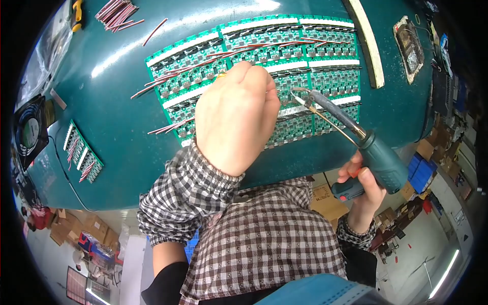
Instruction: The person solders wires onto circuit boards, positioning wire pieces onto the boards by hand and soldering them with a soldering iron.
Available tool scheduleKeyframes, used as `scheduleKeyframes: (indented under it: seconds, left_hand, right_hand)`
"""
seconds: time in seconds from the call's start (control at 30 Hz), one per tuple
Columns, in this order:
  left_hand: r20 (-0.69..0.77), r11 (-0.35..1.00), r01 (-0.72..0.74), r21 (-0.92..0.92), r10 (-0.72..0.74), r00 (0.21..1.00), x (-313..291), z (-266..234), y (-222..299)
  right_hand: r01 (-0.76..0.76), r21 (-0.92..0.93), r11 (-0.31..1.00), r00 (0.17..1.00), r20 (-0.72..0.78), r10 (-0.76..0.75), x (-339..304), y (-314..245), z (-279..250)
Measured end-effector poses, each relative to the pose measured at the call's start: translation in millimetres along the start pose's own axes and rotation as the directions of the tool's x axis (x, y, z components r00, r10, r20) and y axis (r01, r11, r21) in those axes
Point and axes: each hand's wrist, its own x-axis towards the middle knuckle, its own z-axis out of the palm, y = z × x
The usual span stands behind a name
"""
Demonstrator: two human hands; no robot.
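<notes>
My right hand [370,190] grips a dark green soldering gun [385,161] by its handle, with fingers by a red trigger. Its metal barrel and thin feed tube reach up and left, and the tip is over a panel of green circuit boards [333,81], just right of my left hand. My left hand [235,117] is closed above the middle of the panel, its back toward me. Its fingertips, and whatever they pinch, are hidden. Red and white wires [165,77] lie across the board rows and stick out past the left edge.
On the green table [122,168], a bundle of wires [116,12] lies at the far left, near a yellow-handled tool [77,15]. A small board strip [82,151] and a black fan [30,124] sit left. A pale bar [367,43] and a soldering-iron stand [409,48] are right.
</notes>
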Motion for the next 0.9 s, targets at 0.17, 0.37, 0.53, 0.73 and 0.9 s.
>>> scheduleKeyframes:
  seconds: [0.17, 0.37, 0.53, 0.73, 0.9]
  left_hand:
    - [-0.007, 1.0, 0.012, -0.007, -0.012, 1.0, -0.5, 4.0, 1.3]
    - [0.007, 0.999, 0.036, 0.03, -0.036, 0.999, -1.4, -0.2, 1.7]
    - [0.003, 0.999, 0.029, 0.031, -0.029, 1.0, -1.6, 1.2, 0.2]
    - [0.015, 0.999, 0.031, 0.044, -0.032, 0.999, -1.0, 1.8, 1.7]
    - [0.025, 0.999, 0.029, 0.038, -0.03, 0.999, -0.6, 1.4, 1.8]
  right_hand:
    - [-0.009, -0.015, 1.0, 1.0, -0.004, 0.009, -0.8, 3.8, -0.1]
    - [-0.028, -0.009, 1.0, 1.0, 0.012, 0.028, -2.0, 4.3, 3.9]
    - [-0.052, -0.008, 0.999, 0.999, 0.004, 0.052, -2.1, 3.7, 5.9]
    - [-0.053, -0.004, 0.999, 0.999, 0.011, 0.053, -2.7, 3.5, 5.9]
    - [-0.063, -0.012, 0.998, 0.998, 0.02, 0.064, -2.8, 2.6, 6.4]
